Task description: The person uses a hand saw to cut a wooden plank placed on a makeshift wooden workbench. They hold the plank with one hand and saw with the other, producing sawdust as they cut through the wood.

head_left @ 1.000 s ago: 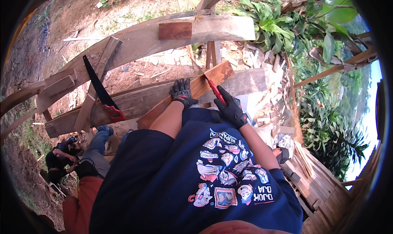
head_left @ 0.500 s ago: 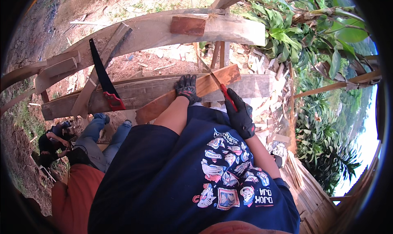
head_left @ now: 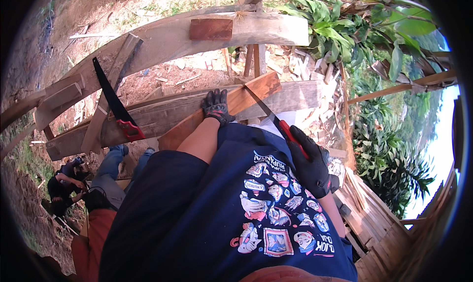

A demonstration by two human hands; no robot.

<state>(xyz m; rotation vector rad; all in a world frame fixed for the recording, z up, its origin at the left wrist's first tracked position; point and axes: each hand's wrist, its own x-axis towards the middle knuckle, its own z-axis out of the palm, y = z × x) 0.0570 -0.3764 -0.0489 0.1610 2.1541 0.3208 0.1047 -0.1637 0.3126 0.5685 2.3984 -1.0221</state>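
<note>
My left hand point(head_left: 217, 107), in a black glove, presses down with fingers stretched out on a reddish-brown board point(head_left: 253, 90). The board lies aslant over a weathered grey plank point(head_left: 162, 112). My right hand point(head_left: 311, 164), also gloved, is closed round the red handle of a handsaw point(head_left: 268, 111). Its blade lies across the board to the right of my left hand, with the tip near the board's far part. A second handsaw point(head_left: 117, 107), black-bladed with a red handle, rests unheld on the planks to the left.
Beyond the plank runs a thick beam point(head_left: 167, 40) with a short reddish wood block point(head_left: 211, 29) on it. A crosspiece point(head_left: 111, 89) joins beam and plank at left. Other people point(head_left: 93, 232) are at lower left. Wood offcuts point(head_left: 305, 67) and leafy plants point(head_left: 340, 30) are at right.
My right hand has drawn the saw back toward my body, down and to the right, so more blade shows on the near side of the board. My left hand stays on the board.
</note>
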